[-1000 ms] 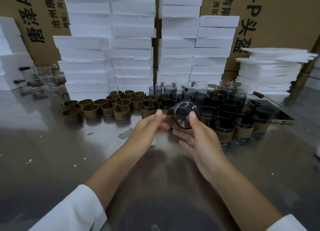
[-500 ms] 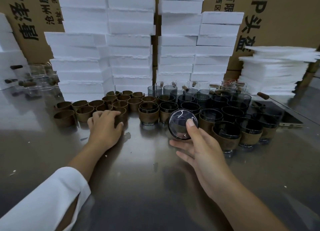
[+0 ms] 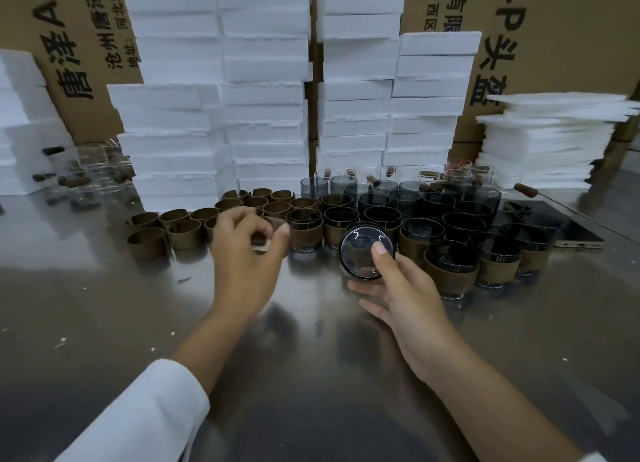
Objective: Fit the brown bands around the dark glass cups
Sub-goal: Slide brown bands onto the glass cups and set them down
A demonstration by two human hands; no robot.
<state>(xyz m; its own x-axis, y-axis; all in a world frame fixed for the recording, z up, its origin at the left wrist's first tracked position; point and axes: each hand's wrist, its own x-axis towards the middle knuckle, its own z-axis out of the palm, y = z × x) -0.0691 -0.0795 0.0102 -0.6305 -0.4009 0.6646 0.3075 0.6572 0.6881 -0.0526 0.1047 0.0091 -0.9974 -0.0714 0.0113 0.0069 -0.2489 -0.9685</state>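
The right hand [image 3: 405,299] has its grip clamped on a bare dark cup [image 3: 363,254], tilted on its side over the bench [image 3: 311,375], just in front of the finished rows. The left hand [image 3: 242,257] curls its grip round a loose brown band [image 3: 272,222]. Next, I reckon, the band must slide over the cup's base. The far cardboard boxes [image 3: 571,29] read "头盔" and "沧州".

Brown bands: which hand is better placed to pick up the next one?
Left. The left hand hovers at the loose brown bands, while the right hand is busy holding a dark glass cup.
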